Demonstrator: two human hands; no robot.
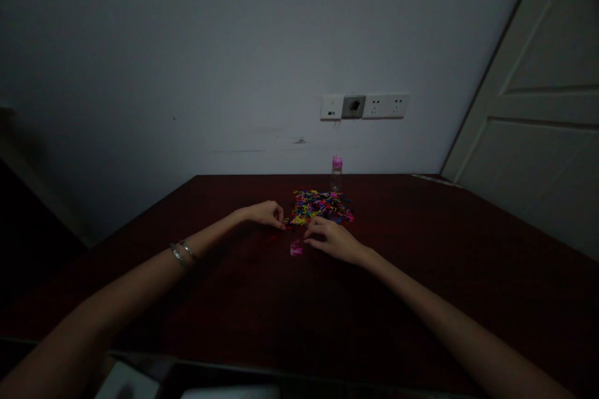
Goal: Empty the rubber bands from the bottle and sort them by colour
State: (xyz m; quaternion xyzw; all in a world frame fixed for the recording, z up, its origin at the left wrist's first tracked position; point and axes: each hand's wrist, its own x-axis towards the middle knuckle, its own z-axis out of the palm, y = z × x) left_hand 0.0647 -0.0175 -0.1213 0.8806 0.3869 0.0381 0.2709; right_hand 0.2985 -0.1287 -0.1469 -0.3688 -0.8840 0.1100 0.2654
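A loose pile of small, thin loops in many colours (322, 206), which look like little rubber bands, lies towards the back of the dark red table. My left hand (267, 214) is at the pile's left edge, fingers curled and tips close together beside a few stray loops. In front of the pile, my right hand (333, 240) has its thumb and forefinger drawn together in a pinch. Anything held in either hand is too small and dark to make out. Between the hands, slightly nearer me, sits a small cluster of pink loops (296, 248).
Behind the pile stands a clear bottle with a pink cap (337, 163). The dark red table (224, 305) meets a pale wall with sockets (384, 106). A panelled door (538, 106) rises at the right. Pale objects (127, 381) show below the table's near edge.
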